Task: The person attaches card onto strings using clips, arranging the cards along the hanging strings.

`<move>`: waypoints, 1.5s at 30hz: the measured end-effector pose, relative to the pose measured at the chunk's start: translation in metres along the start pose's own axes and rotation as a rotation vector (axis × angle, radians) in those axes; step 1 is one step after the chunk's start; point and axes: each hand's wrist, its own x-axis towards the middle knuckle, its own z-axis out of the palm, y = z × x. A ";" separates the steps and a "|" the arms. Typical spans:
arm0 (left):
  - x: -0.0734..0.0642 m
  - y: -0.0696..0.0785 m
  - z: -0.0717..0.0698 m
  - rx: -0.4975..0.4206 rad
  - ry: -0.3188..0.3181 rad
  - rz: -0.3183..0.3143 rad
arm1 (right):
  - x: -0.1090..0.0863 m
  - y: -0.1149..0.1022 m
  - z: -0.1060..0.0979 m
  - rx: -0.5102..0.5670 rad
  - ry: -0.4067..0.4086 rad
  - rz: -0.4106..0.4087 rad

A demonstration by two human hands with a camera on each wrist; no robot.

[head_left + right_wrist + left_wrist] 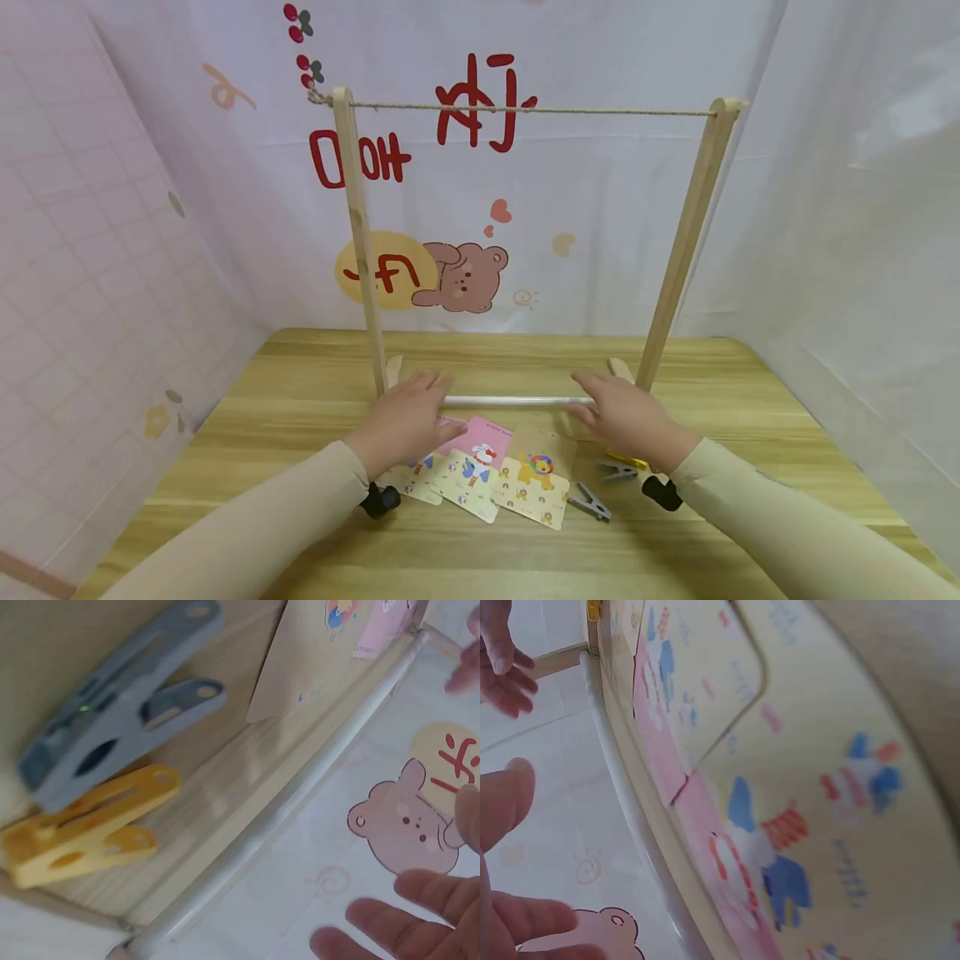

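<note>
My left hand [408,425] hovers over the left part of several overlapping cartoon cards, fingers spread and holding nothing. A pink-and-cream rabbit card [472,487] lies in the middle of them, and a tan-and-cream lion card [528,496] to its right. My right hand [626,421], also spread and holding nothing, is above the table near the right post. Below it lie a yellow clothespin [82,832] and a grey clothespin [120,712]; another grey clothespin [591,502] sits beside the lion card. The left hand partly covers the leftmost cards.
A wooden left post [358,217] and right post [686,242] rise from the table [480,567]. A string [600,111] joins their tops, and a white rod [517,402] runs between them near the bottom. Behind hangs a printed white cloth [615,192].
</note>
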 end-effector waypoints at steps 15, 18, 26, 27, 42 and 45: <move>-0.016 -0.020 0.009 -0.034 -0.096 -0.017 | -0.026 0.020 -0.003 -0.032 -0.146 -0.062; -0.018 -0.020 0.011 -0.039 -0.105 -0.033 | -0.030 0.022 -0.002 -0.020 -0.158 -0.082; -0.026 -0.018 0.012 -0.033 -0.110 -0.044 | -0.036 0.023 0.001 -0.037 -0.202 -0.071; -0.027 -0.018 0.013 -0.034 -0.109 -0.044 | -0.037 0.022 0.001 -0.033 -0.210 -0.064; -0.021 -0.008 0.024 -0.042 -0.099 -0.034 | -0.044 0.018 0.006 -0.013 -0.184 -0.206; -0.016 0.000 0.026 -0.032 -0.100 -0.005 | -0.044 0.018 0.007 -0.006 -0.198 -0.224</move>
